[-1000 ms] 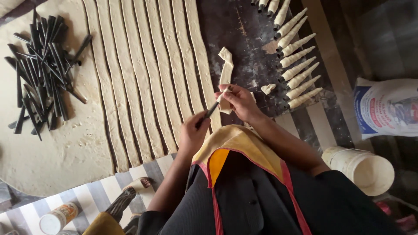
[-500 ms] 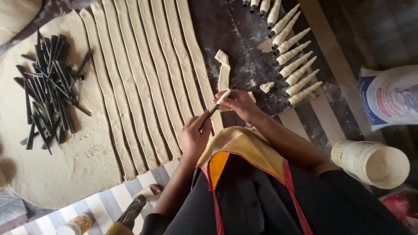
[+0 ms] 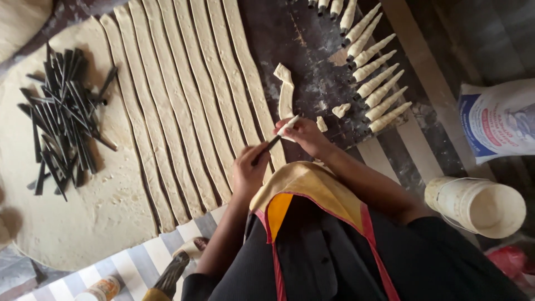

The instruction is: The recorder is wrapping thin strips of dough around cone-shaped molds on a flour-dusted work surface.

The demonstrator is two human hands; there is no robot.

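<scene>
Moulds, dark and cone-shaped, are lying in a loose pile (image 3: pixel 58 125) at the left of the frame, resting on a pale sheet of dough (image 3: pixel 83 223). Right of the pile, long cut dough strips (image 3: pixel 184 106) are running side by side from the top of the frame down toward the lower centre. Near the bottom edge, a brush with a dark handle (image 3: pixel 173 273) and a small bottle (image 3: pixel 100 290) are lying on a striped cloth (image 3: pixel 134 265). At centre, the left hand (image 3: pixel 248 173) is closing its fingers around the wide end of a dark cone mould (image 3: pixel 267 149), which is pointing up and to the right. Just beside it, the right hand (image 3: pixel 306 136) is pinching the end of a short dough strip (image 3: pixel 286 100) against the mould's tip; the strip is trailing up onto the dark board (image 3: pixel 312 61). Further right, dough-wrapped cones (image 3: pixel 376 72) are sitting in a slanted row at the upper right, with two small dough scraps (image 3: pixel 331 116) near them. At the right edge, a white sack (image 3: pixel 496 120) is lying above a pale bucket (image 3: pixel 473 203).
</scene>
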